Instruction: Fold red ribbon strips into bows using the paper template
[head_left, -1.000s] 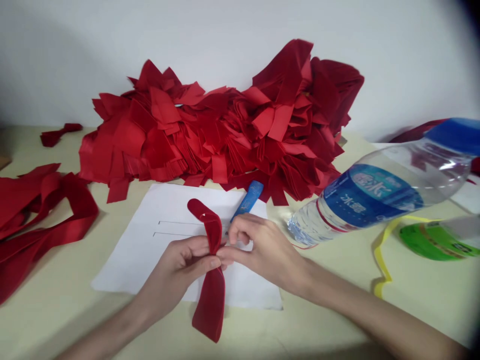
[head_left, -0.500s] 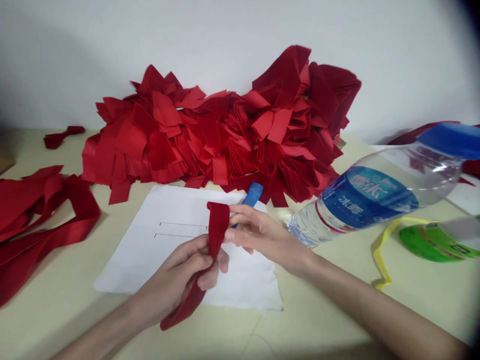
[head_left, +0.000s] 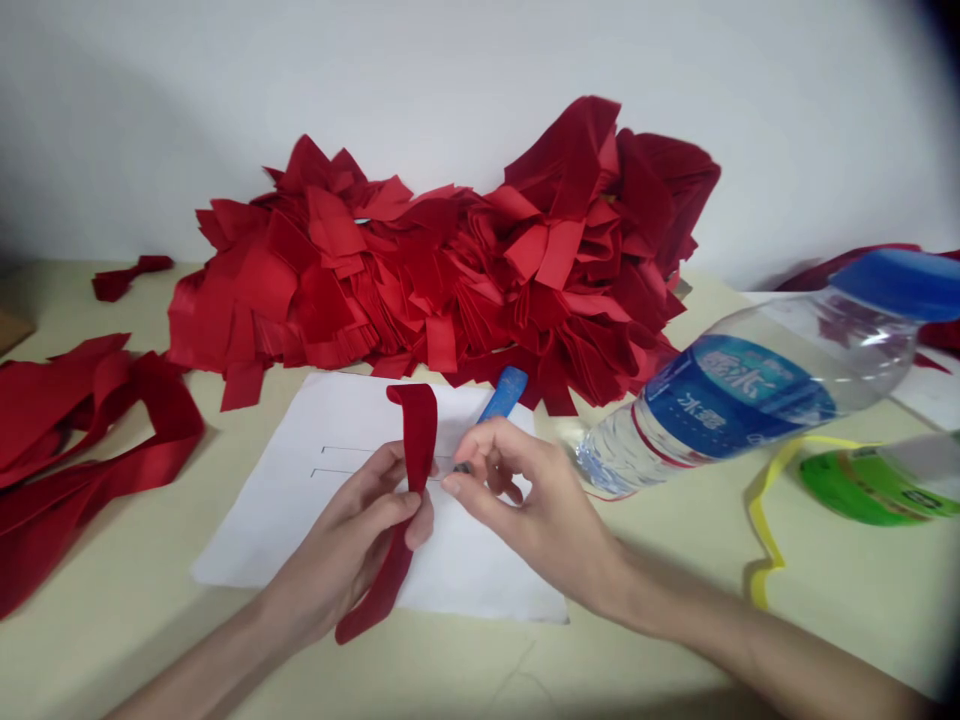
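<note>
Through my head view, the left hand [head_left: 364, 530] held the red strip [head_left: 420, 425] pinched near its middle, above the white paper [head_left: 480, 580]. The strip's long axis ran roughly away from me, its far end leaning slightly right. The right hand [head_left: 544, 505] was just right of the strip, not touching it, thumb and forefinger closed on a small dark piece [head_left: 463, 467], perhaps metal, too small to tell.

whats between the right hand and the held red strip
A small dark object at the fingers of the right hand, then a narrow gap with white paper behind it, up to the red strip. The head view shows it.
</note>
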